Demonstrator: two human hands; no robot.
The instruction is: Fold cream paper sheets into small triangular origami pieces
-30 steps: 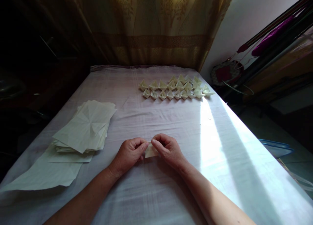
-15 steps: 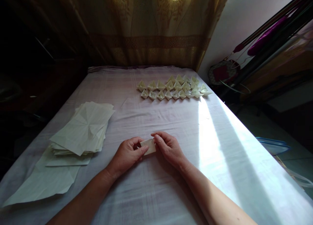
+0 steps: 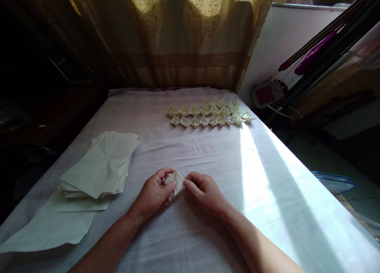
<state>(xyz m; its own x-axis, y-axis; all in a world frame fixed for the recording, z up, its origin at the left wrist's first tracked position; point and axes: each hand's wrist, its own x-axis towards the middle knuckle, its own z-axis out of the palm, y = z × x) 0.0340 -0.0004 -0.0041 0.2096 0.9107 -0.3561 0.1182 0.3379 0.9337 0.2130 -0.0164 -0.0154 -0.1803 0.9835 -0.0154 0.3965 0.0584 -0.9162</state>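
Between my hands, above the cloth near the middle, is a small folded piece of white paper (image 3: 177,180) with a pointed top. My left hand (image 3: 157,190) grips its left side, thumb across the front and fingers behind. With thumb and forefinger, my right hand (image 3: 204,189) pinches the right corner of the same paper. Farther back on the right stand several small folded paper boats (image 3: 204,110) in rows. To the left lies a stack of creased paper sheets (image 3: 101,162), with a longer sheet (image 3: 50,229) sticking out beneath it toward me.
A pale checked cloth (image 3: 148,146) covers the table, with bright sun stripes on the right. A patterned curtain (image 3: 178,39) hangs behind the far edge. Beyond the right edge are a round bag (image 3: 268,94), dark poles and a blue-rimmed tray (image 3: 334,182) lower down.
The paper between my hands has gone from a flat rectangle to a pointed, partly opened shape. My right hand now pinches its corner. The view has tilted up slightly.
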